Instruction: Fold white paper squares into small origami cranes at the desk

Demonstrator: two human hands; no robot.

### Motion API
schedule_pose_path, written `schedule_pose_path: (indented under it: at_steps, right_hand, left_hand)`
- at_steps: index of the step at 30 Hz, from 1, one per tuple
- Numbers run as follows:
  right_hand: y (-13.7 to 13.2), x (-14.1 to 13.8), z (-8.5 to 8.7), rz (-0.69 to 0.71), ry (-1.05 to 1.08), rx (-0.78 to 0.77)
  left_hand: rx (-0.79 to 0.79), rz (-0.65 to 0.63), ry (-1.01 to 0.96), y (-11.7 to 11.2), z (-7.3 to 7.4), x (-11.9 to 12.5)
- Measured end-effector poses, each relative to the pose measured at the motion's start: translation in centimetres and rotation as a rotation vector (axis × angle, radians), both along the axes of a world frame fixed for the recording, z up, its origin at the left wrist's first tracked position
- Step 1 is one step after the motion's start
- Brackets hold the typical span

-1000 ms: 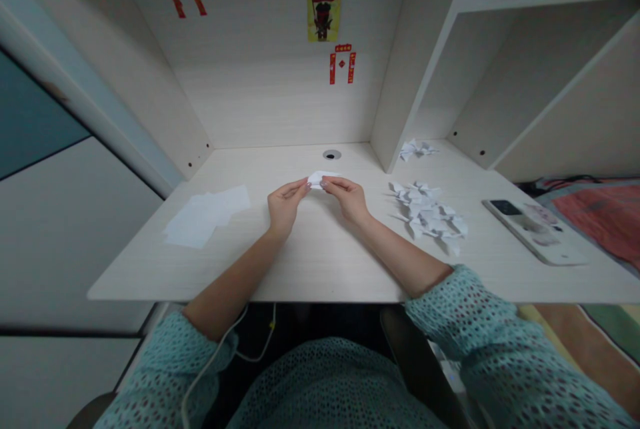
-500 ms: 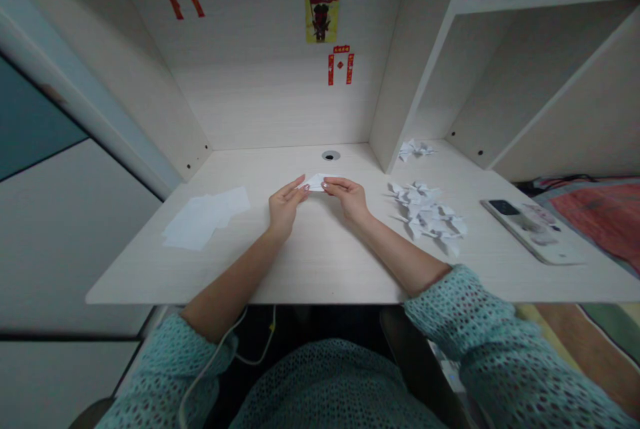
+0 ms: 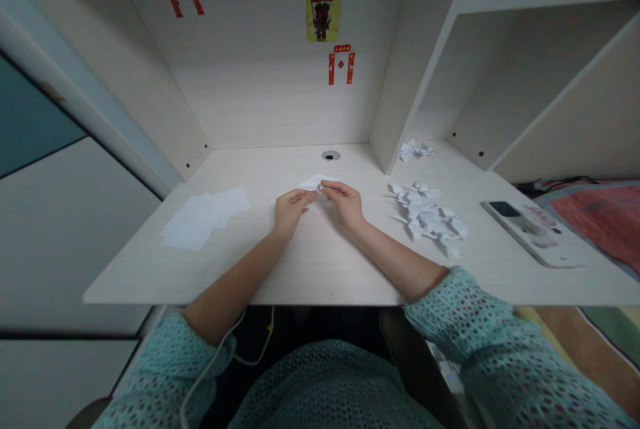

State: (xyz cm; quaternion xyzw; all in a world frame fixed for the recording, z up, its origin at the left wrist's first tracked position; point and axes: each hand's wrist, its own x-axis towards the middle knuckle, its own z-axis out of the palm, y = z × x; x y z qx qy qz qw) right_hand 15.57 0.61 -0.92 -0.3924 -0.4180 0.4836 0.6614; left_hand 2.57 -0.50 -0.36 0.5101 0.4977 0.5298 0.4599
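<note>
A small folded white paper (image 3: 314, 181) is held at the middle of the desk, its pointed sides spreading left and right beyond the fingertips. My right hand (image 3: 345, 202) pinches its near edge between thumb and fingers. From the left, my left hand (image 3: 291, 211) meets the same near edge, thumb and fingers closed together close to the right fingertips. The paper's underside and part of its near edge are hidden by the fingers.
Flat white sheets (image 3: 203, 215) lie overlapped on the left. Several folded paper pieces (image 3: 425, 212) are heaped on the right, with more folded papers (image 3: 416, 150) behind the divider. A phone (image 3: 530, 232) lies farther right. A cable hole (image 3: 331, 155) sits at the back.
My left hand has shifted right and nearer to me, from the paper's left side to its near edge. The right fingertips have slid slightly left along the paper.
</note>
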Motion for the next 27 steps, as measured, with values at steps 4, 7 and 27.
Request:
schedule_pose_path:
  at_steps: [4, 7, 27]
  right_hand:
    - [-0.5, -0.5, 0.2, 0.031, 0.054, -0.011]
    - [-0.6, -0.5, 0.3, 0.041, 0.061, -0.028]
    - [0.1, 0.6, 0.7, 0.031, -0.03, -0.106]
  left_hand:
    - [-0.011, 0.067, -0.02, 0.1, 0.1, 0.0]
    - [-0.024, 0.067, -0.027, 0.0, 0.3, 0.0]
    - [0.036, -0.091, -0.045, 0.4, 0.2, -0.7]
